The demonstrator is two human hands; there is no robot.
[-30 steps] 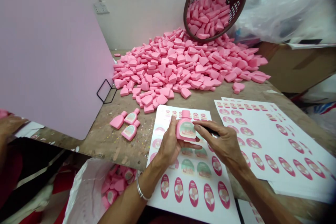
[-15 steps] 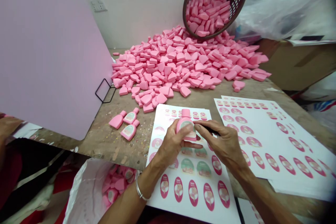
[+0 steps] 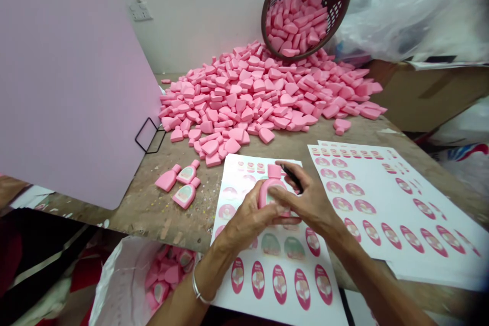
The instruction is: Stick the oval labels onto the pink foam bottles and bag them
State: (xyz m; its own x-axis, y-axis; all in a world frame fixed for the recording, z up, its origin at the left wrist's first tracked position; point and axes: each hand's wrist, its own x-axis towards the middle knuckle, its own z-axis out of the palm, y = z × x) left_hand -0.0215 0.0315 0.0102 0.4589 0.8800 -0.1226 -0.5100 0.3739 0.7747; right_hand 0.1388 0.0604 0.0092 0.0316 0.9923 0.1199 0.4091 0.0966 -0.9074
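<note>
My left hand (image 3: 244, 224) is closed around a small pink toy bottle (image 3: 273, 184), held upright with its cap at the top, above a white sticker sheet (image 3: 267, 301). The thumb of my right hand (image 3: 314, 206) presses on the label on the bottle's front, which is mostly hidden by fingers. A slim black tool (image 3: 293, 179) is held in the same right hand, its tip pointing up and away near the cap; I cannot tell its exact kind. Printed oval and rounded labels show on the sheet below. Left of it lie a plain bottle (image 3: 167, 179) and two labelled bottles (image 3: 184, 194).
A large heap of pink bottles (image 3: 244, 97) covers the table's back, spilling from a tipped brown basket (image 3: 266, 35). More sticker sheets (image 3: 378, 183) lie at right. A pink board (image 3: 76, 86) stands at left. A white sack (image 3: 114, 275) with bottles hangs below the table edge.
My right thumb has moved onto the label on the bottle's front. The black tool has swung from pointing at the label to pointing up beside the cap.
</note>
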